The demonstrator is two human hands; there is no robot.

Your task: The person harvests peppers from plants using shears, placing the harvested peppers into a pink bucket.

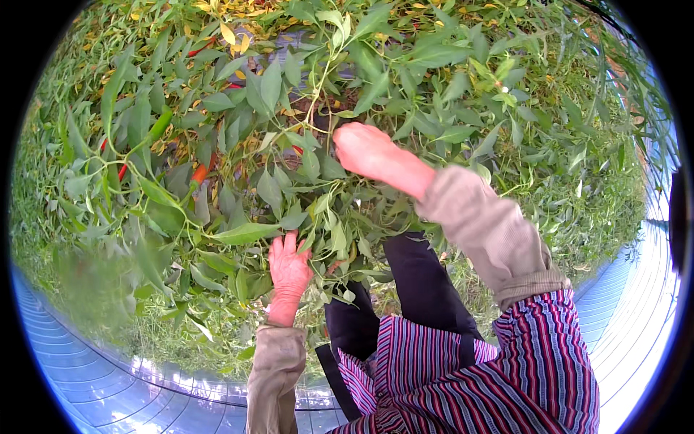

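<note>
Chili plant (pixel 289 137) at frame centre: dense, bushy, full of narrow pointed green leaves, yellowed ones toward twelve o'clock. Main stem barely visible, rising pale toward twelve o'clock between the hands. Among the foliage, slim pods: red-orange chili (pixel 199 174) at nine o'clock from centre, long axis tilted, tip toward seven o'clock; green chili (pixel 160 124) farther out toward ten o'clock, slanted the same way; another red pod (pixel 122 171) near it, mostly hidden. Right hand (pixel 366 150) pushed into the leaves just past centre toward one o'clock, fingers curled and buried, closed on leaves or stem, exactly what impossible to tell. Left hand (pixel 289 266) lower, at seven o'clock, fingers spread flat against a leafy branch, holding nothing. Tan sleeves (pixel 491 231) and striped garment (pixel 470 376) at five o'clock. Grass (pixel 600 188) around.
</note>
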